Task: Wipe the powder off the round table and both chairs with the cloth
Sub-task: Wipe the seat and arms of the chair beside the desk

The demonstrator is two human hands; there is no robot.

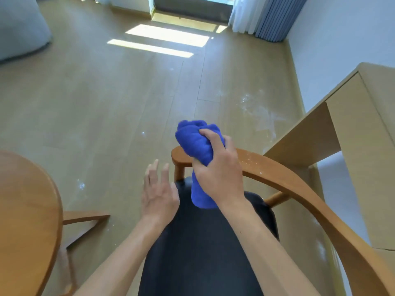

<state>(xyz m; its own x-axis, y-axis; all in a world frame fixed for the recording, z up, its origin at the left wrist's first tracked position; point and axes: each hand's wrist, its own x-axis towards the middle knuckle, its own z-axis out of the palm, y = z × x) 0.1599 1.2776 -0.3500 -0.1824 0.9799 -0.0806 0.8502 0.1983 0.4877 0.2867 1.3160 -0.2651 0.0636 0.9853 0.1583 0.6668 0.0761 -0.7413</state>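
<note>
The pale wood-plank floor [119, 99] fills most of the view, streaked with white powder near the light wooden desk [352, 133] at the right. At the left edge sits the round wooden table [27, 210], its top showing no powder that I can make out. Below centre stands the wooden armchair with a dark seat [213, 242], its curved top rail [299, 184] sweeping from the rail's rounded end, under the hands, back toward the lower right; white specks dot the rail just right of the hands. The right hand [220, 167] is clenched round a bunched blue cloth [196, 142], pressing it onto the rail's near end, with a tail of cloth hanging over the seat. The left hand [159, 193] hovers beside it, fingers spread and holding nothing, apart from both cloth and rail. The remaining powder lies along the rail's long curve to the right, so the cloth-bearing right hand is likely the one to sweep that way.
</note>
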